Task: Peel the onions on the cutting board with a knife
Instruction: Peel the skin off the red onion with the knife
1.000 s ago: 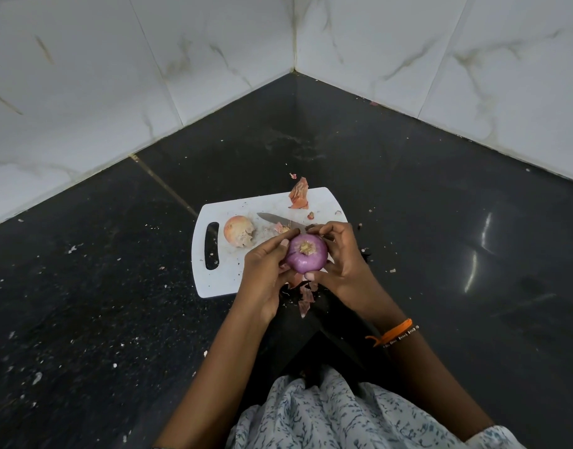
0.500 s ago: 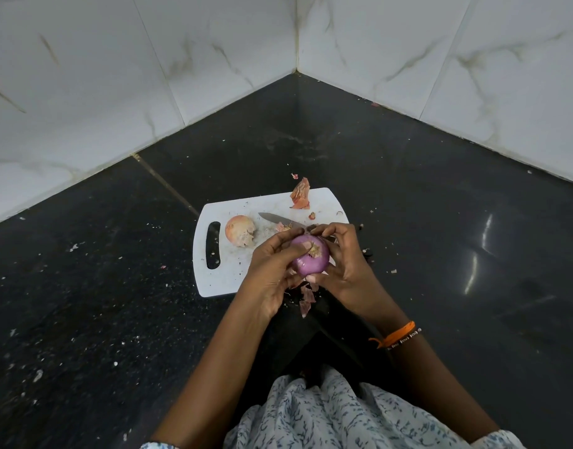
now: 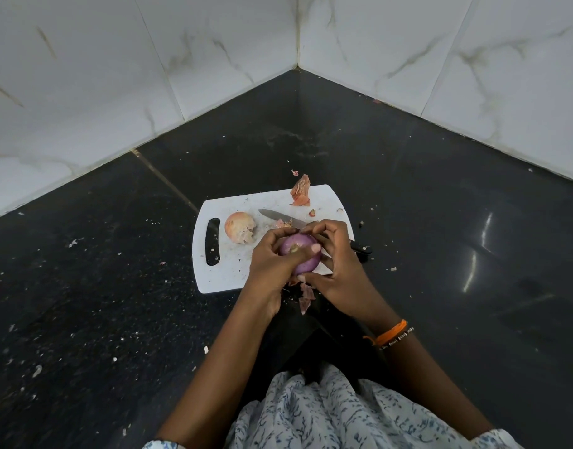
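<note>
Purple onion [image 3: 299, 259] held mid-frame above cutting board [image 3: 233, 273], left hand [image 3: 272, 264] and right hand [image 3: 338, 270] both gripping it, knife [image 3: 280, 217] idle behind: best rotated slowly, loose skin pinched off thinly.

both hands hold a purple peeled onion [image 3: 303, 254] above the near edge of the white cutting board [image 3: 233, 273]: left hand [image 3: 272, 264] curled over its top, right hand [image 3: 338, 264] cupping its side. the knife [image 3: 280, 217] lies on the board, beside an unpeeled onion [image 3: 240, 227]. skin scraps [image 3: 300, 192] lie on the board's far edge and the dark counter [image 3: 116, 286].
</note>
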`<control>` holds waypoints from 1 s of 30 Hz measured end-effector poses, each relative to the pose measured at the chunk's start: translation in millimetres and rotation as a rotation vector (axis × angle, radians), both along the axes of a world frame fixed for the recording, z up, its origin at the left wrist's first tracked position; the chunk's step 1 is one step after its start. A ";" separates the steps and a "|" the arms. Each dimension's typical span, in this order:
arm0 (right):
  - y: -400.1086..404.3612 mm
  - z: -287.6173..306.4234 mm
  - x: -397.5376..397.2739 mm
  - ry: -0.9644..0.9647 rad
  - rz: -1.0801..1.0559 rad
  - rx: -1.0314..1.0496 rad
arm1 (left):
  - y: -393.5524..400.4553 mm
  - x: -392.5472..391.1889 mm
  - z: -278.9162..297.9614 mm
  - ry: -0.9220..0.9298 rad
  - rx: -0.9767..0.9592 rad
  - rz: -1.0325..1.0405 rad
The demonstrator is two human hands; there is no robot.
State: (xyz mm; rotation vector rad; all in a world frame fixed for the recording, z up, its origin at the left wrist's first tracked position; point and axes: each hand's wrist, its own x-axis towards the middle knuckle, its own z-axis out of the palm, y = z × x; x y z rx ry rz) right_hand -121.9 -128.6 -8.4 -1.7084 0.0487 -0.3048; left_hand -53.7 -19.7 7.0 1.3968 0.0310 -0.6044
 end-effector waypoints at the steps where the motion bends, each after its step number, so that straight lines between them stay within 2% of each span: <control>1: -0.8 -0.2 -0.4 0.003 0.004 0.000 | 0.5 0.8 -0.9 -0.012 0.019 0.006; 11: -7.5 -1.9 -2.0 0.022 0.020 0.005 | 1.2 1.5 -2.3 -0.117 0.076 -0.088; 15: -9.3 -2.2 -2.6 0.016 0.023 0.023 | 3.6 4.0 -0.5 -0.034 0.017 -0.056; 21: -15.1 -1.6 -3.1 0.006 0.037 0.128 | 14.9 9.4 1.0 0.074 -0.214 -0.168; 30: -16.2 -1.0 -4.4 -0.017 0.062 0.150 | 10.7 10.1 -0.1 0.095 -0.184 -0.107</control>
